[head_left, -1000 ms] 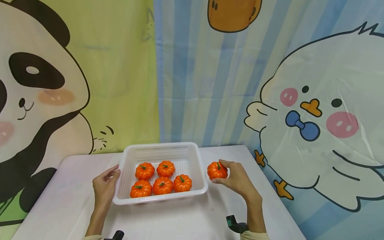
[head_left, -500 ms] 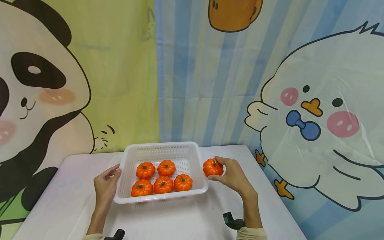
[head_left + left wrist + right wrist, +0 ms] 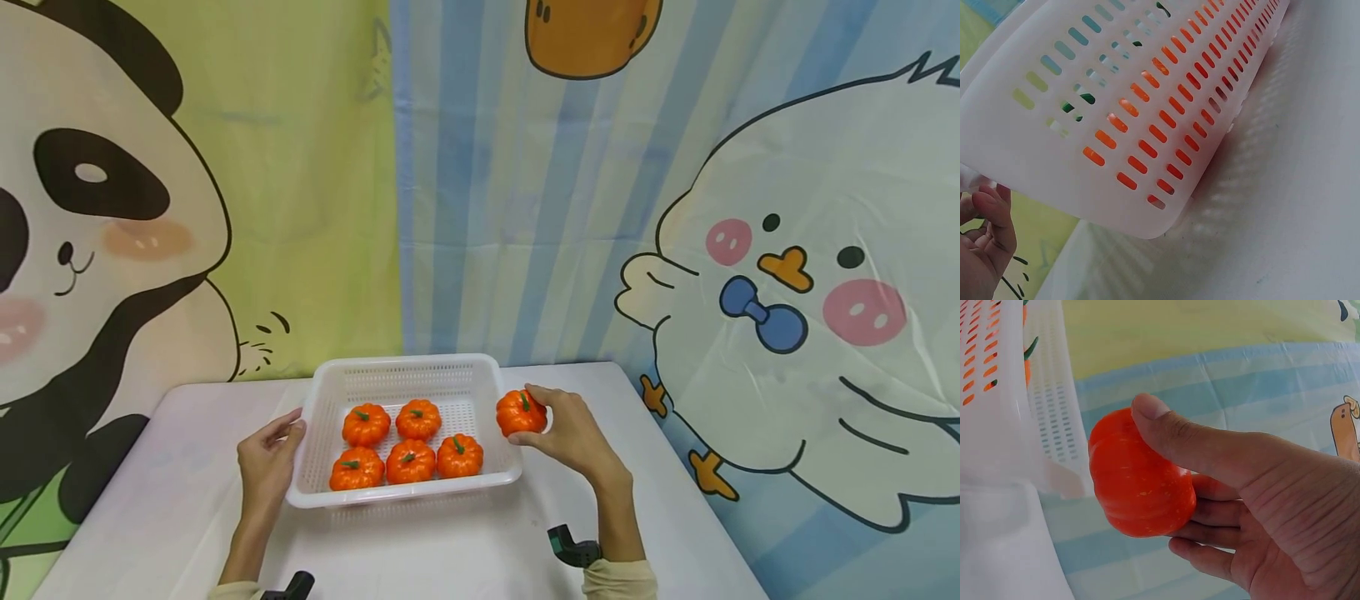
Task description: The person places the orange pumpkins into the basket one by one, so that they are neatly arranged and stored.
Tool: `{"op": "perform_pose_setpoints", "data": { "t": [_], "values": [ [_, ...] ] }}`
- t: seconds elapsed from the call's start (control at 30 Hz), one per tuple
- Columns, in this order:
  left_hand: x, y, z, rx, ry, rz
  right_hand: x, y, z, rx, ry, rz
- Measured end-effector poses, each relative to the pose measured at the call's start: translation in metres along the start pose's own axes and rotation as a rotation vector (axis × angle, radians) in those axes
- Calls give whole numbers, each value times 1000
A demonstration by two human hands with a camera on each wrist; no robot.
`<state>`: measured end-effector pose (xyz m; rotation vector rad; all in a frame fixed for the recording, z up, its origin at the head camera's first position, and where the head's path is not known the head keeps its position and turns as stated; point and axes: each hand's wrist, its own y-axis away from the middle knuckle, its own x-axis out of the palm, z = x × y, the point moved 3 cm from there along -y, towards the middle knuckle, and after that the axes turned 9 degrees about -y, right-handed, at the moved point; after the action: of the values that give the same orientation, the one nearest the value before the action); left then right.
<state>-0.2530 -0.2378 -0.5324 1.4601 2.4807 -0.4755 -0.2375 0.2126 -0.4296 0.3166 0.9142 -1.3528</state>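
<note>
An orange toy pumpkin with a green stem [image 3: 517, 414] is held up by my right hand [image 3: 573, 433], just off the right rim of a white plastic basket [image 3: 405, 493]. In the right wrist view, the thumb lies over the pumpkin [image 3: 1138, 481] and the other fingers support its far side. My left hand [image 3: 267, 462] pinches the basket's left rim between thumb and curled fingers; the left wrist view shows this hand [image 3: 985, 240] at the rim's corner. Several matching pumpkins [image 3: 411, 461] sit inside the basket in two rows, their orange showing through the slotted wall [image 3: 1166, 119].
The basket stands on a white-covered table [image 3: 450, 550]. Behind the table hangs a cartoon curtain [image 3: 480, 208] with a panda and a white chick. Dark camera mounts [image 3: 573, 546] sit on both wrists.
My right hand has carried the pumpkin leftward and slightly up, from beside the basket to its right rim. The left hand and the basket have stayed in place.
</note>
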Motion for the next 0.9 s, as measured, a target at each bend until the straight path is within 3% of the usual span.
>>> {"op": "perform_pose_setpoints", "data": {
  "t": [0.9],
  "values": [
    [1,-2,3,6,39,-4,33,-34,15,-97,-65,96]
  ]
}}
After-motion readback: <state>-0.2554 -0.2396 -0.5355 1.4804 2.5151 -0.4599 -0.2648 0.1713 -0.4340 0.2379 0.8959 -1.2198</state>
